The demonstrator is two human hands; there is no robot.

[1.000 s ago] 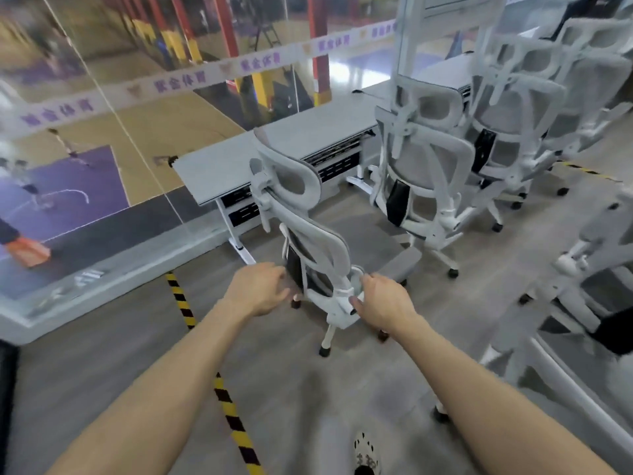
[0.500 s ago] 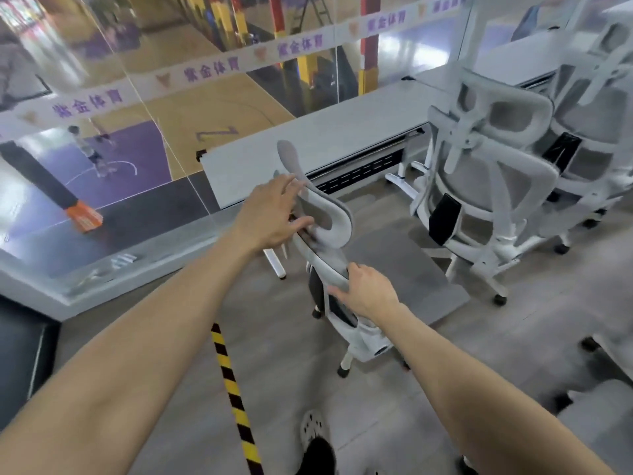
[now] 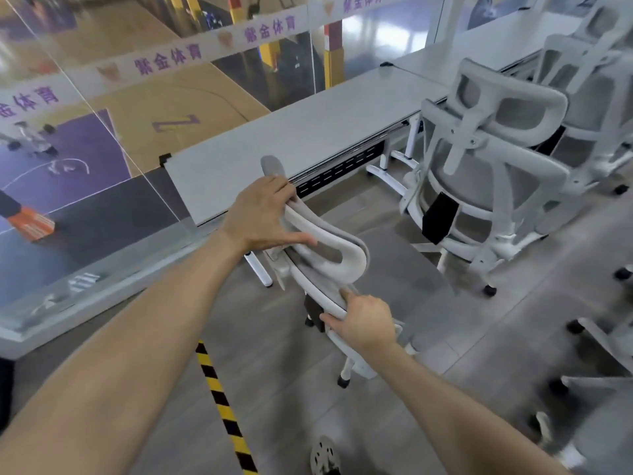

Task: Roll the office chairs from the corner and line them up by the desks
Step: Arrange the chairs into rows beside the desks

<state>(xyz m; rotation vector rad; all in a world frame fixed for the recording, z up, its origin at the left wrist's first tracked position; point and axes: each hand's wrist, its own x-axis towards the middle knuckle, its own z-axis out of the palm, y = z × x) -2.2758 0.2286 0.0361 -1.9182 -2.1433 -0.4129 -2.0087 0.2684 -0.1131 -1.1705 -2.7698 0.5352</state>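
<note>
Two hands, both on one office chair [image 3: 356, 265].

- Left hand [image 3: 263, 217]: fingers curled over the top edge of the headrest [image 3: 299, 219], thumb stretched along its near side; gripping.
- Right hand [image 3: 364, 325]: lower down, fingers and thumb closed around the white rim of the backrest [image 3: 318, 293]; gripping.
- Office chair: white frame, grey mesh. Its back faces the person and its seat points toward the worktop [image 3: 308, 132]. It stands on the grey floor [image 3: 479, 354] just in front of the worktop's near corner. One black castor [image 3: 342, 382] shows beneath the right forearm.
- Worktop: long, pale grey, white legs, with a perforated black tray under its front edge. It runs away to the upper right along a glass wall [image 3: 85, 149].
- Second chair [image 3: 486, 159]: same model, standing at the worktop to the right of the held chair, apart from it. A black tag [image 3: 440, 217] hangs from its lower back.
- Third chair [image 3: 582, 73]: behind the second, close against it, partly cut off by the frame.
- Further chair parts [image 3: 599, 334]: bases and castors at the right edge; how many chairs cannot be told.
- Hazard tape [image 3: 219, 389]: yellow and black, running along the floor between the forearms.
- Shoe [image 3: 323, 455]: pale and perforated, at the bottom edge.
- Banner [image 3: 164, 60]: white strip with purple characters across the glass; a sports court [image 3: 51, 156] shows beyond.
</note>
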